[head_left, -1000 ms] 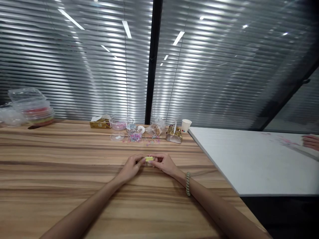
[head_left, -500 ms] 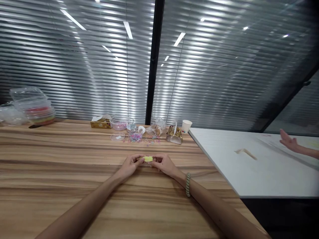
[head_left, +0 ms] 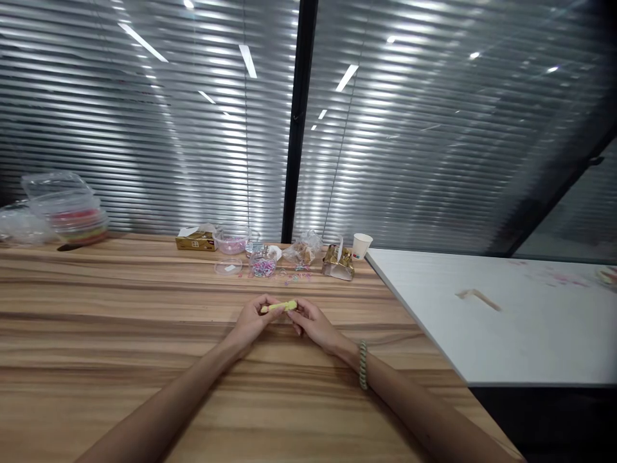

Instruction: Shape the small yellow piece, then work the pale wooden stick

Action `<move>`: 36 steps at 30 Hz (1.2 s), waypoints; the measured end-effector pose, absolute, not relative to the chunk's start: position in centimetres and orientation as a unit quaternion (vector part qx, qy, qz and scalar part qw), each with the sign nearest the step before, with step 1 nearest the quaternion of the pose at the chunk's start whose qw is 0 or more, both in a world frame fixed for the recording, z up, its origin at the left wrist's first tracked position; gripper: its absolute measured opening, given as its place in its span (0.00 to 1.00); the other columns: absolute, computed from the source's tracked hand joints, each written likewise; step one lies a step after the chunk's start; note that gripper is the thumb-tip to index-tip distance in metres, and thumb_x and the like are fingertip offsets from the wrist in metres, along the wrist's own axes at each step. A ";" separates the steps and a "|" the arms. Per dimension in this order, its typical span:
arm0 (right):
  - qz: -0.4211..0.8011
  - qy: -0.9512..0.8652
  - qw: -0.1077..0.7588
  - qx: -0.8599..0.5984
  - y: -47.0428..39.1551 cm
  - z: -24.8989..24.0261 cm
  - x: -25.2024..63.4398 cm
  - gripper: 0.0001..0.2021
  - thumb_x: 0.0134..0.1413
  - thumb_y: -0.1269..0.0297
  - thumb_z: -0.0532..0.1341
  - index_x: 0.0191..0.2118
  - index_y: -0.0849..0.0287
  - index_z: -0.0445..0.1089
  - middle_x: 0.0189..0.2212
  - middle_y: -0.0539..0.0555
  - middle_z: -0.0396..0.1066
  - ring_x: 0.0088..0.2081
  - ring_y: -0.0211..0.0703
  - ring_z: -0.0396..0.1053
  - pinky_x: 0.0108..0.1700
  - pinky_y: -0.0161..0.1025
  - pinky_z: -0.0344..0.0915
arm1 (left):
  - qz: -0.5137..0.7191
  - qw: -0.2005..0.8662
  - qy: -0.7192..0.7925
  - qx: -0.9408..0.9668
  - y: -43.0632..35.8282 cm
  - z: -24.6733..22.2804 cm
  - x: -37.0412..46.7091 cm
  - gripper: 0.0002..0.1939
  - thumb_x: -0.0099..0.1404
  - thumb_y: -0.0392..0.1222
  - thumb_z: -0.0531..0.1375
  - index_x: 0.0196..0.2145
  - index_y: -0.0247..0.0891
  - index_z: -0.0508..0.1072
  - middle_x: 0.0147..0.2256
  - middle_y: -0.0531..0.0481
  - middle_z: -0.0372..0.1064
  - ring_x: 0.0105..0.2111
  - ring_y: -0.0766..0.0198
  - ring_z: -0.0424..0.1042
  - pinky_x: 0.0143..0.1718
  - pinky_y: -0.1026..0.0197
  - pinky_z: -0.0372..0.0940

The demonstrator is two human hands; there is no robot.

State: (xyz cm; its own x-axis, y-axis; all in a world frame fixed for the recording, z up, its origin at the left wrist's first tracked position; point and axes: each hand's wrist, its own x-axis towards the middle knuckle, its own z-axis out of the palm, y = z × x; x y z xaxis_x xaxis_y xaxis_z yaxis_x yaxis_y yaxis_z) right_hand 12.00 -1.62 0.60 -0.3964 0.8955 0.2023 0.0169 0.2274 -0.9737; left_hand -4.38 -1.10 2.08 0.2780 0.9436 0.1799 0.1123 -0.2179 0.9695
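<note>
A slim, light-yellow stick-shaped piece (head_left: 277, 307) lies between my two hands just above the table; its exact kind is too small to make out. My left hand (head_left: 255, 318) pinches it between thumb and fingers, with its paler tip poking out on the left. At its thicker right end my right hand (head_left: 311, 320) closes thumb and fingertips on it. Beyond my hands stands a clear tub (head_left: 263, 265) of small pink, purple and white pieces, with several more scattered (head_left: 297, 278) beside it.
Along the back are a gold box (head_left: 196, 240), a clear bowl (head_left: 232, 243), a round lid (head_left: 228, 266), crumpled plastic (head_left: 306, 247), a torn gold packet (head_left: 338, 262) and a paper cup (head_left: 362, 245). Stacked containers (head_left: 77, 215) stand left. A white table (head_left: 525, 334) adjoins right, bearing a tan strip (head_left: 479, 298).
The yellow piece has turned in my fingers and now shows its long, narrow side. Another person's hand over the white table has gone out of view.
</note>
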 end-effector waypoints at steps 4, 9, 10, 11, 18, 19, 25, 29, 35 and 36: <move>0.454 -0.715 0.398 -0.353 -1.7 0.6 12.3 0.13 0.51 0.55 0.56 0.30 0.61 0.63 0.23 0.48 0.60 0.23 0.33 0.55 0.24 0.31 0.52 | 0.392 0.439 0.408 0.698 -1.3 2.4 -4.6 0.16 0.54 0.51 0.58 0.32 0.34 0.71 0.27 0.49 0.69 0.30 0.63 0.67 0.33 0.62 0.60; 0.475 -0.703 0.393 -0.355 -1.9 0.7 12.0 0.13 0.48 0.54 0.58 0.30 0.61 0.64 0.23 0.48 0.61 0.25 0.34 0.58 0.26 0.33 0.54 | 0.386 0.338 0.386 0.767 -1.8 2.5 -4.4 0.15 0.59 0.48 0.54 0.37 0.37 0.74 0.34 0.45 0.70 0.36 0.59 0.67 0.39 0.59 0.60; 0.498 -0.684 0.397 -0.356 -1.9 0.8 11.9 0.14 0.47 0.54 0.59 0.31 0.61 0.63 0.23 0.48 0.60 0.24 0.34 0.58 0.26 0.32 0.54 | 0.396 0.323 0.387 0.767 -1.8 2.5 -4.4 0.14 0.59 0.47 0.53 0.34 0.37 0.74 0.34 0.45 0.70 0.36 0.59 0.66 0.39 0.59 0.60; 0.521 -0.661 0.404 -0.359 -1.9 0.9 11.9 0.14 0.46 0.54 0.60 0.31 0.60 0.62 0.22 0.47 0.59 0.23 0.33 0.57 0.25 0.32 0.54 | 0.412 0.315 0.393 0.759 -1.7 2.5 -4.3 0.14 0.60 0.47 0.53 0.33 0.37 0.75 0.33 0.46 0.70 0.36 0.59 0.66 0.39 0.59 0.60; 0.649 -0.521 0.434 -0.343 -1.7 2.1 12.4 0.12 0.40 0.63 0.65 0.28 0.60 0.61 0.20 0.45 0.59 0.22 0.31 0.56 0.26 0.31 0.53 | 0.504 0.355 0.456 0.641 -1.0 1.8 -4.0 0.14 0.55 0.49 0.57 0.30 0.35 0.73 0.32 0.47 0.70 0.35 0.59 0.67 0.37 0.62 0.60; 0.671 -0.499 0.444 -0.322 -1.6 2.3 12.5 0.11 0.39 0.65 0.65 0.27 0.61 0.61 0.20 0.46 0.59 0.23 0.32 0.57 0.28 0.31 0.54 | 0.508 0.374 0.458 0.626 -0.9 1.7 -3.9 0.14 0.55 0.49 0.57 0.31 0.34 0.72 0.33 0.47 0.70 0.35 0.59 0.67 0.37 0.62 0.59; 0.713 -0.380 0.549 -0.213 -1.7 3.1 12.4 0.08 0.39 0.69 0.64 0.24 0.62 0.62 0.25 0.49 0.63 0.32 0.36 0.63 0.41 0.35 0.58 | 0.504 0.469 0.443 0.574 -1.1 1.8 -3.5 0.18 0.54 0.54 0.57 0.30 0.33 0.71 0.27 0.50 0.68 0.29 0.64 0.64 0.31 0.64 0.58; 0.716 -0.379 0.544 -0.217 -1.8 3.3 12.4 0.08 0.41 0.69 0.64 0.26 0.61 0.62 0.25 0.49 0.64 0.31 0.34 0.63 0.33 0.31 0.58 | 0.513 0.485 0.425 0.567 -1.5 2.1 -3.3 0.18 0.52 0.55 0.58 0.26 0.33 0.70 0.23 0.52 0.63 0.25 0.67 0.60 0.28 0.65 0.55; 0.729 -0.407 0.502 -0.225 -2.3 3.5 12.6 0.10 0.45 0.69 0.63 0.33 0.59 0.59 0.35 0.53 0.67 0.38 0.38 0.65 0.21 0.26 0.49 | 0.535 0.487 0.429 0.540 -1.3 1.8 -3.3 0.18 0.51 0.55 0.59 0.25 0.34 0.69 0.21 0.53 0.62 0.24 0.67 0.60 0.28 0.66 0.54; 0.735 -0.398 0.504 -0.220 -2.4 3.5 12.5 0.11 0.45 0.69 0.62 0.34 0.58 0.59 0.37 0.53 0.67 0.38 0.37 0.66 0.21 0.25 0.48 | 0.539 0.492 0.426 0.535 -1.3 1.6 -3.4 0.18 0.51 0.54 0.59 0.25 0.34 0.70 0.22 0.53 0.64 0.25 0.67 0.61 0.28 0.66 0.55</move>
